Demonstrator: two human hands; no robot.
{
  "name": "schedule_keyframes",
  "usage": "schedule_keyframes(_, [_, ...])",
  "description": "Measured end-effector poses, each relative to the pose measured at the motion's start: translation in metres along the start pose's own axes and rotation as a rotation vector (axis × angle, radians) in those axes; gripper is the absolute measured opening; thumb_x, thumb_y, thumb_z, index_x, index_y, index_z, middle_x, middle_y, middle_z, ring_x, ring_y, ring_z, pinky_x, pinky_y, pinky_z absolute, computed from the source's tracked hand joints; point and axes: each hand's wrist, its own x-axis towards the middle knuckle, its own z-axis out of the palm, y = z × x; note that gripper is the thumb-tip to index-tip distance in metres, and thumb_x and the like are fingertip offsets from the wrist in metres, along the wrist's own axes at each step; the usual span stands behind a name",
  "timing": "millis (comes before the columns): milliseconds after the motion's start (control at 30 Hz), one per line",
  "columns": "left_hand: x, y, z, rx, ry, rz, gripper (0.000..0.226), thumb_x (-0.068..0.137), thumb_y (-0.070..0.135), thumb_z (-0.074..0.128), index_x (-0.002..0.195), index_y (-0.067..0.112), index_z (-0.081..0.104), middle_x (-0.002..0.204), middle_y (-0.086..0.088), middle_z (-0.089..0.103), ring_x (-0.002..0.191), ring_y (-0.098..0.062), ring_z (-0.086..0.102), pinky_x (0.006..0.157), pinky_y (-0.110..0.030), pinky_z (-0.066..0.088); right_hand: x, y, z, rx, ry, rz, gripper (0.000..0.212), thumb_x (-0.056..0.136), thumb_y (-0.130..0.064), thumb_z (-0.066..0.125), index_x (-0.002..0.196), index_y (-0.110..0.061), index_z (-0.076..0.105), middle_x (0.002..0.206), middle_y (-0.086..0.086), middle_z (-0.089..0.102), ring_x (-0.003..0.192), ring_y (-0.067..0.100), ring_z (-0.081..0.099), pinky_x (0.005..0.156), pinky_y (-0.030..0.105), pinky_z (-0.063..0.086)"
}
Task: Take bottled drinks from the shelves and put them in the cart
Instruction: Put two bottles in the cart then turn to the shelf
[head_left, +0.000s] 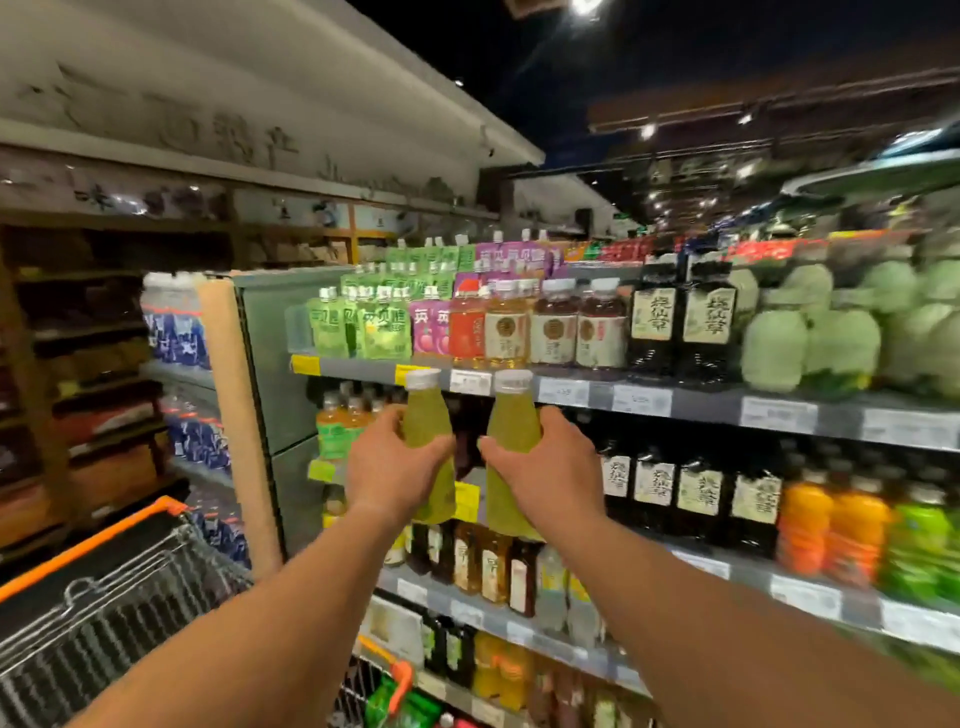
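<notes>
I hold two yellow-green drink bottles with white caps, upright, in front of the shelves. My left hand (392, 465) grips the left bottle (427, 415) around its middle. My right hand (545, 470) grips the right bottle (511, 423) the same way. The two bottles stand side by side, a short gap apart, level with the second shelf. The wire shopping cart (104, 613) with an orange rim is at the lower left, below my left forearm.
The drinks shelving (649, 402) runs across the right with price tags on each edge, stocked with dark bottles, orange and green bottles and pouches. A shelf end panel (244, 415) stands left of it. Blue water packs sit further left.
</notes>
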Motion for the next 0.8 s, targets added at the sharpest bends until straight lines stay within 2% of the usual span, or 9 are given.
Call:
schedule_keyframes(67, [-0.013, 0.036, 0.03, -0.061, -0.083, 0.042, 0.037, 0.062, 0.053, 0.072, 0.092, 0.038, 0.058, 0.08, 0.018, 0.066, 0.072, -0.001, 0.064, 0.067, -0.028, 0.051, -0.001, 0.013, -0.047, -0.025, 0.065, 0.033, 0.051, 0.059, -0.073, 0.06, 0.088, -0.031, 0.055, 0.084, -0.011, 0.061, 0.078, 0.014, 0.061, 0.071, 0.039, 0.055])
schedule_keyframes(233, [-0.063, 0.115, 0.1, -0.215, -0.327, 0.18, 0.046, 0.058, 0.058, 0.071, 0.098, 0.035, 0.065, 0.086, 0.014, 0.071, 0.078, -0.008, 0.07, 0.072, -0.034, 0.059, -0.018, 0.04, -0.163, -0.072, 0.252, 0.132, 0.045, 0.06, -0.062, 0.062, 0.09, -0.029, 0.058, 0.086, -0.007, 0.064, 0.08, 0.017, 0.064, 0.073, 0.042, 0.057])
schedule_keyframes(300, [-0.085, 0.144, 0.121, -0.262, -0.397, 0.237, 0.036, 0.06, 0.057, 0.071, 0.092, 0.042, 0.061, 0.085, 0.017, 0.068, 0.078, -0.005, 0.067, 0.071, -0.033, 0.058, -0.034, 0.051, -0.206, -0.096, 0.341, 0.147, 0.039, 0.062, -0.06, 0.065, 0.086, -0.032, 0.056, 0.082, -0.012, 0.063, 0.077, 0.012, 0.064, 0.069, 0.038, 0.056])
schedule_keyframes(400, [-0.128, 0.193, 0.152, -0.317, -0.494, 0.332, 0.025, 0.067, 0.052, 0.073, 0.082, 0.044, 0.055, 0.084, 0.018, 0.064, 0.079, -0.004, 0.064, 0.07, -0.031, 0.053, -0.066, 0.068, -0.276, -0.219, 0.484, 0.164, 0.038, 0.065, -0.064, 0.065, 0.086, -0.035, 0.052, 0.076, -0.016, 0.059, 0.073, 0.01, 0.059, 0.06, 0.028, 0.045])
schedule_keyframes(500, [-0.17, 0.244, 0.176, -0.383, -0.581, 0.398, 0.024, 0.073, 0.048, 0.077, 0.083, 0.039, 0.057, 0.082, 0.016, 0.067, 0.076, -0.004, 0.065, 0.063, -0.028, 0.051, -0.095, 0.078, -0.344, -0.318, 0.601, 0.207, 0.044, 0.063, -0.068, 0.062, 0.089, -0.034, 0.055, 0.082, -0.012, 0.064, 0.079, 0.016, 0.064, 0.067, 0.033, 0.052])
schedule_keyframes(567, [-0.199, 0.279, 0.191, -0.421, -0.613, 0.439, 0.026, 0.071, 0.05, 0.076, 0.081, 0.035, 0.059, 0.08, 0.013, 0.066, 0.074, -0.007, 0.064, 0.057, -0.027, 0.047, -0.113, 0.087, -0.387, -0.378, 0.666, 0.237, 0.046, 0.061, -0.068, 0.062, 0.086, -0.031, 0.055, 0.081, -0.009, 0.064, 0.081, 0.02, 0.066, 0.066, 0.035, 0.052])
schedule_keyframes(667, [-0.249, 0.33, 0.212, -0.467, -0.652, 0.495, 0.036, 0.059, 0.058, 0.067, 0.077, 0.028, 0.06, 0.077, 0.007, 0.068, 0.072, -0.016, 0.065, 0.063, -0.034, 0.052, -0.139, 0.101, -0.451, -0.433, 0.746, 0.275, 0.044, 0.059, -0.069, 0.064, 0.077, -0.031, 0.051, 0.073, -0.011, 0.058, 0.077, 0.019, 0.064, 0.061, 0.03, 0.044])
schedule_keyframes(800, [-0.315, 0.392, 0.247, -0.548, -0.711, 0.52, 0.041, 0.054, 0.063, 0.065, 0.078, 0.03, 0.063, 0.074, 0.012, 0.068, 0.071, -0.015, 0.066, 0.062, -0.031, 0.053, -0.167, 0.119, -0.536, -0.498, 0.803, 0.307, 0.043, 0.06, -0.067, 0.065, 0.082, -0.032, 0.055, 0.075, -0.014, 0.062, 0.074, 0.014, 0.063, 0.065, 0.033, 0.052])
